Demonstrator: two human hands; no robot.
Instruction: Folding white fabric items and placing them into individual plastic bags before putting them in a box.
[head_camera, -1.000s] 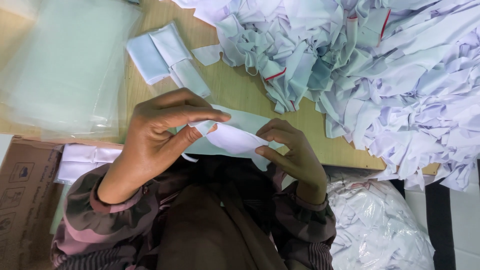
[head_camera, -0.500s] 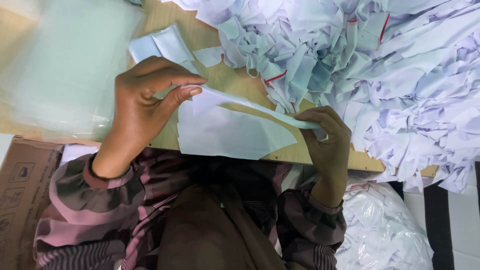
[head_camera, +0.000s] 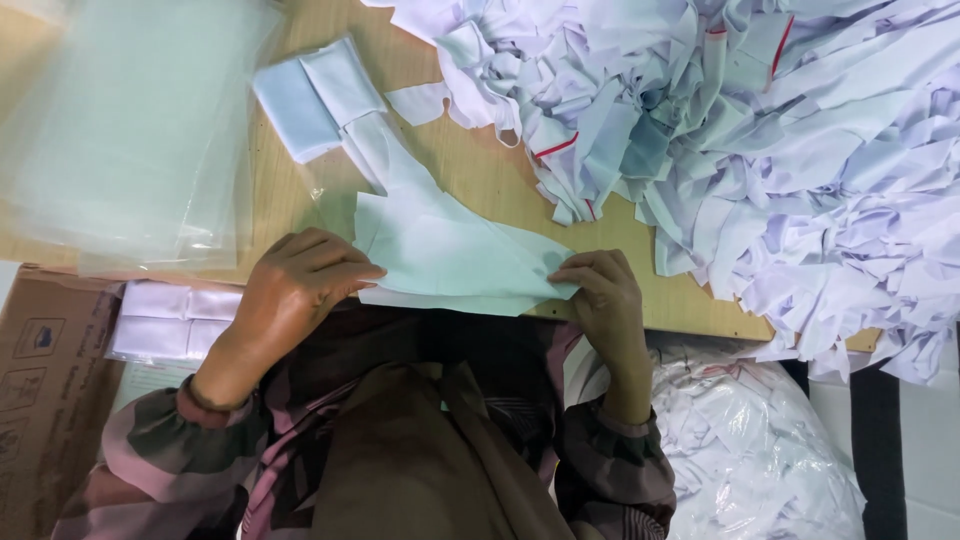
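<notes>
A pale white fabric piece (head_camera: 450, 255) lies spread flat on the wooden table (head_camera: 480, 175) at its near edge. My left hand (head_camera: 300, 285) presses its left end with the fingertips. My right hand (head_camera: 600, 295) pinches its right corner. Both hands rest at the table's front edge, above my lap.
A big heap of white fabric pieces with red trim (head_camera: 750, 130) fills the right of the table. Folded white pieces (head_camera: 315, 95) lie at the back. Clear plastic bags (head_camera: 130, 130) cover the left. A cardboard box (head_camera: 50, 390) holds packed pieces (head_camera: 170, 320); a plastic sack (head_camera: 760, 460) sits lower right.
The fabric piece, held folded between both hands a second ago, was pulled open and lifted, and now lies flat on the table under my fingers.
</notes>
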